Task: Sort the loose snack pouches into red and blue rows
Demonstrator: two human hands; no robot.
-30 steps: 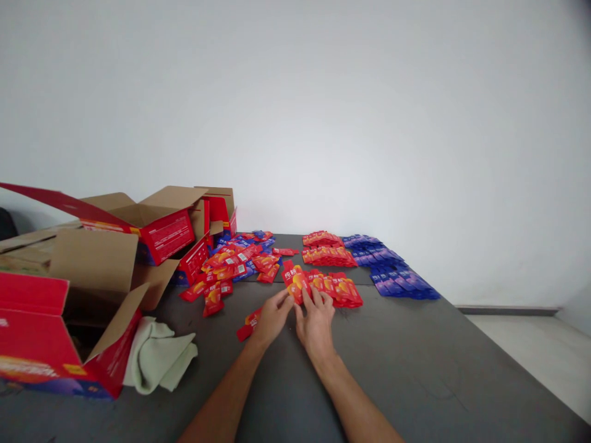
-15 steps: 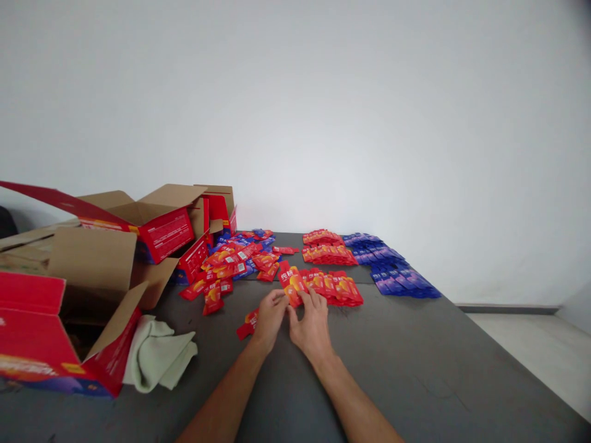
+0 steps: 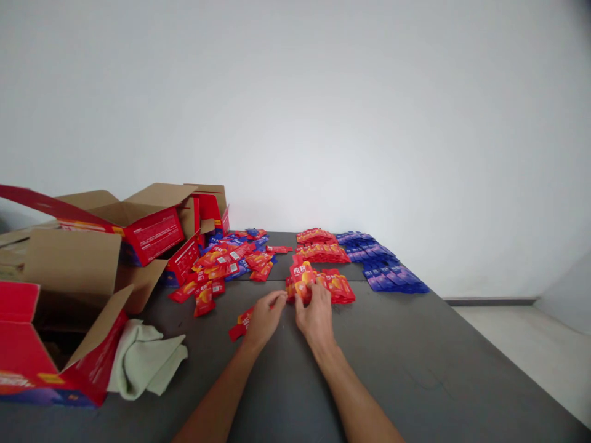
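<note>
My right hand [image 3: 314, 315] grips a red sachet [image 3: 302, 278] with orange print, held upright at the left end of a row of red sachets [image 3: 339, 287] on the dark grey table [image 3: 415, 363]. My left hand [image 3: 263, 317] sits just left of it, fingertips curled near the sachet's lower edge; I cannot tell whether it touches. Another red sachet [image 3: 240, 324] lies flat on the table under my left hand.
A loose heap of red and blue sachets [image 3: 226, 261] lies at the back left. Sorted red stacks [image 3: 321, 246] and blue stacks [image 3: 383, 267] sit behind. Opened red cardboard boxes [image 3: 69, 271] fill the left side, with a pale green cloth [image 3: 145, 363] beside them.
The red sachet has moved right, onto the end of the red row, with my right hand now holding it. My left hand has slipped slightly away from it. The camera shifted a little.
</note>
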